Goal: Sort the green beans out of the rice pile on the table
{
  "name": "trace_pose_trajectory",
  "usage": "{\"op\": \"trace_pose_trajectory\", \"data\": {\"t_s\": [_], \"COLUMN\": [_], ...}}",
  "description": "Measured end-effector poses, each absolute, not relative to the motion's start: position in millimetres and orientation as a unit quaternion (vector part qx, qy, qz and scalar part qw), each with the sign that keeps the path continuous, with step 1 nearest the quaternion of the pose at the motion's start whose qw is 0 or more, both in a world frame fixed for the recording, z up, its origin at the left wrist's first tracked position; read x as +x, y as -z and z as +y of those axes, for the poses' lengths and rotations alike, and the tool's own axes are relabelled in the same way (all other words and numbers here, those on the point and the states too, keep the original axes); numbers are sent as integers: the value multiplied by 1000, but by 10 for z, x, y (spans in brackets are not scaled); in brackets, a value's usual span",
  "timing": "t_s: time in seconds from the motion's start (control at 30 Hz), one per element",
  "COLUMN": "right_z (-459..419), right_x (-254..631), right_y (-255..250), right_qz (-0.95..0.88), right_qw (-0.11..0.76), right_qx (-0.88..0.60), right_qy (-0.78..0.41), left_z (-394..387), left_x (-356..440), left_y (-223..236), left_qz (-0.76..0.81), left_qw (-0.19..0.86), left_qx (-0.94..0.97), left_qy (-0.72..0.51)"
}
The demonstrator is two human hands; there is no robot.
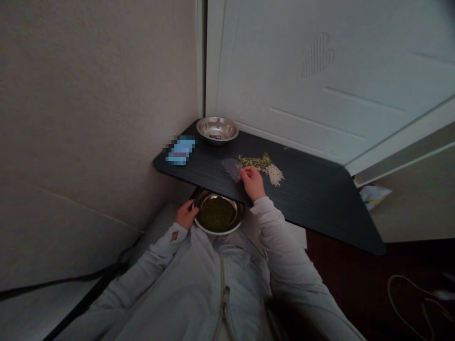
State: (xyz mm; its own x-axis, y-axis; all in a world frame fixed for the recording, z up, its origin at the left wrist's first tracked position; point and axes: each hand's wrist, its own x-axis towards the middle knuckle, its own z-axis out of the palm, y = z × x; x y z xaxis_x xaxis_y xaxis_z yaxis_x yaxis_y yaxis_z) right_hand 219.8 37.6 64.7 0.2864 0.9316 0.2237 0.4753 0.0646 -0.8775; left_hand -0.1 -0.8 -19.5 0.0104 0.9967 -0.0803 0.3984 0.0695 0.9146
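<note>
Jacket (199,284), bowl (239,212) in left hand (186,214)

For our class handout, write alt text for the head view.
A person's right hand holds a thin translucent sheet beside green and white grains on a dark table. The left hand grips a metal bowl of green grains partly under its near edge; a second metal bowl stands at the back.

Lower bowl (217,232) apparently part-hidden under tabletop (316,199)
</note>
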Motion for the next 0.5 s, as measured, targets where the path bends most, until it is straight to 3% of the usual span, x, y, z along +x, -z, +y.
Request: {"op": "trace_pose_trajectory", "data": {"t_s": [0.5], "right_z": [498], "right_x": [2036], "right_y": [-668], "right_qz": [-632], "right_qw": [353], "right_qx": [-680], "right_qy": [-116], "left_z": [-24], "left_x": [-86], "left_y": [68], "left_qz": [647], "left_qw": [404], "left_qx": [446], "left_qy": [-468]}}
